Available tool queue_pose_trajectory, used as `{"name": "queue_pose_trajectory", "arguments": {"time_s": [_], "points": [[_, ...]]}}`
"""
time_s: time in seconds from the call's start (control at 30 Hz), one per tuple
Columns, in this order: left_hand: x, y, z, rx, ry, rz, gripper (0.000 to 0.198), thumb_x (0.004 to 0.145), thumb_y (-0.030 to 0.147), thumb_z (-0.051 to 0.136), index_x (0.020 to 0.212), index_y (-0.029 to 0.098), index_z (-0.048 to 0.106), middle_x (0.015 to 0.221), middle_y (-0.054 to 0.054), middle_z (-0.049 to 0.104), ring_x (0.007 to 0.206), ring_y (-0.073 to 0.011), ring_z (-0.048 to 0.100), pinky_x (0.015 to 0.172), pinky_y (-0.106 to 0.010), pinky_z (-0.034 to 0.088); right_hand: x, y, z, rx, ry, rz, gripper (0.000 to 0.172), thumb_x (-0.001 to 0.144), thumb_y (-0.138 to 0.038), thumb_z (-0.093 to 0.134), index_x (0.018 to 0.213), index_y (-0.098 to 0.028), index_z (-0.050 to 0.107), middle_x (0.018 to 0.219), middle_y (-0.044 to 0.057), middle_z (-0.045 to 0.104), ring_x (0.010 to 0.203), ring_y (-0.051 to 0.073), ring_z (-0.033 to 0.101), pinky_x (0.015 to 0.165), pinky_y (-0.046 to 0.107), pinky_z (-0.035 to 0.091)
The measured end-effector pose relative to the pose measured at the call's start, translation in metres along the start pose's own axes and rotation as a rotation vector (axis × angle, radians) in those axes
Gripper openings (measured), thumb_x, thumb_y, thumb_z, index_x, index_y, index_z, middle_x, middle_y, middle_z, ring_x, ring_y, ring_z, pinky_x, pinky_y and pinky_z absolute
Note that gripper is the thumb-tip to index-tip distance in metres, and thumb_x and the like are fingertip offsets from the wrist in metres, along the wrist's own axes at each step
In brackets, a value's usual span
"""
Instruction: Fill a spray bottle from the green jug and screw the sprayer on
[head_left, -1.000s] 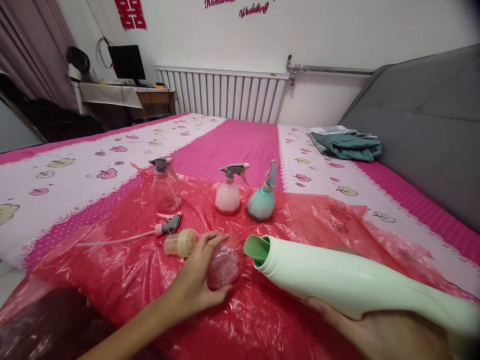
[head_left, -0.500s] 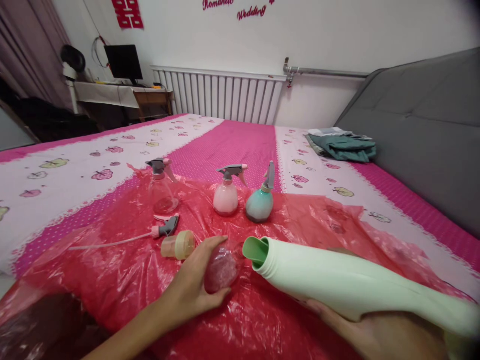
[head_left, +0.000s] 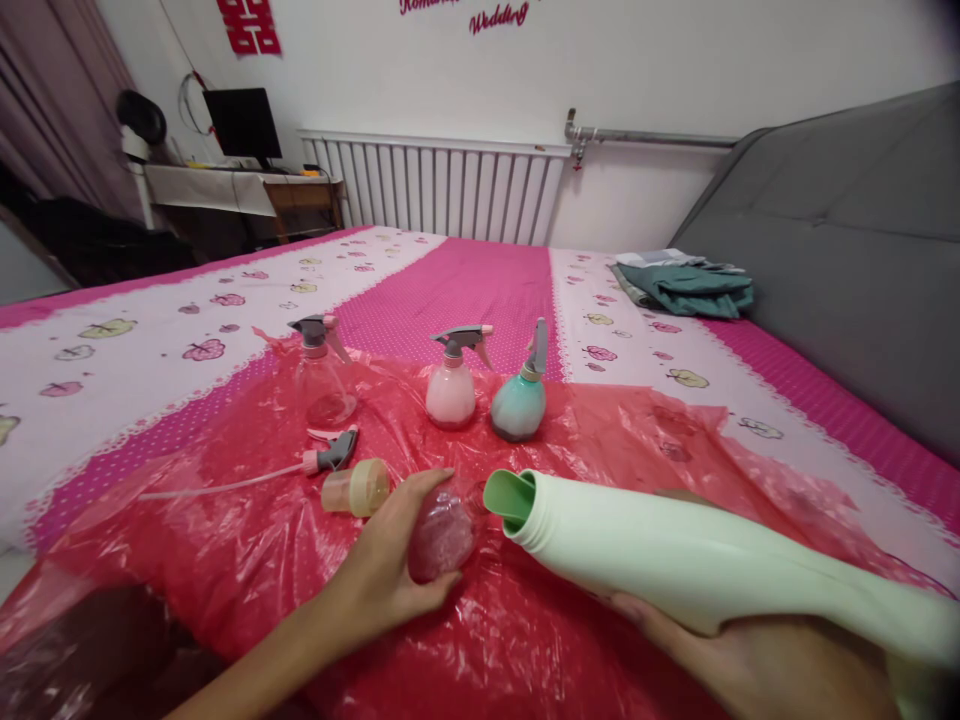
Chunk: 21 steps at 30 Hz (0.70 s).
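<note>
My left hand (head_left: 386, 575) is wrapped round a small clear bottle (head_left: 444, 532) that stands on the red plastic sheet (head_left: 225, 530). My right hand (head_left: 750, 665) holds a large pale green jug (head_left: 675, 565) tipped on its side, its spout (head_left: 510, 497) right next to the bottle's mouth. A loose spray head with a long tube (head_left: 330, 455) and a beige cap (head_left: 358, 489) lie just left of my left hand.
Three spray bottles stand further back on the sheet: a clear one (head_left: 324, 377), a pink one (head_left: 451, 380) and a teal one (head_left: 519, 395). Folded green clothes (head_left: 690, 285) lie by the grey headboard (head_left: 847, 240). A radiator and a desk stand at the far wall.
The view has shifted slightly. The jug's spout has edged a little closer to the bottle; both hands keep their hold.
</note>
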<state>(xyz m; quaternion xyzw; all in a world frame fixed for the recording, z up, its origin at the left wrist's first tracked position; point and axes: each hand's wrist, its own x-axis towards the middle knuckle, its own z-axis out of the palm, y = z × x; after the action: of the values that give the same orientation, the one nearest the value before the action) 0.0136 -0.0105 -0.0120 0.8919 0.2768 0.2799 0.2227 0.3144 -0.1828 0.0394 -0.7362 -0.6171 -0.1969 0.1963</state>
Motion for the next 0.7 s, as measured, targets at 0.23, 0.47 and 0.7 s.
{"name": "queue_pose_trajectory", "arguments": {"time_s": [0.23,0.47,0.7], "points": [[-0.0006,-0.0011,0.0016,-0.012,0.003,0.009,0.086,0.085,0.023,0.078,0.159,0.030,0.033,0.152,-0.015,0.059,0.136,-0.0378,0.065,0.116,-0.058,0.056,-0.0010,0.0015,-0.0006,-0.057,0.034,-0.066,0.060,0.101,-0.063,0.057,0.152,-0.030,0.055,0.137,0.005,0.078,0.119,0.035,0.078,0.094,0.048,0.062],[-0.0005,-0.0017,0.0014,-0.014,0.007,0.010,0.087,0.084,0.022,0.078,0.159,0.031,0.034,0.150,-0.014,0.061,0.132,-0.0377,0.067,0.113,-0.058,0.058,-0.0034,0.0039,0.0024,-0.086,0.062,-0.085,0.084,0.100,-0.065,0.055,0.172,-0.030,0.030,0.142,0.006,0.076,0.121,0.036,0.077,0.094,0.051,0.062],[-0.0013,-0.0024,0.0016,-0.021,0.008,0.013,0.088,0.084,0.022,0.079,0.159,0.032,0.034,0.151,-0.013,0.061,0.133,-0.0374,0.067,0.114,-0.057,0.057,-0.0071,0.0076,0.0066,0.011,-0.005,-0.019,0.072,0.097,-0.066,0.062,0.160,-0.036,0.046,0.148,0.004,0.072,0.130,0.040,0.072,0.102,0.057,0.057]]}}
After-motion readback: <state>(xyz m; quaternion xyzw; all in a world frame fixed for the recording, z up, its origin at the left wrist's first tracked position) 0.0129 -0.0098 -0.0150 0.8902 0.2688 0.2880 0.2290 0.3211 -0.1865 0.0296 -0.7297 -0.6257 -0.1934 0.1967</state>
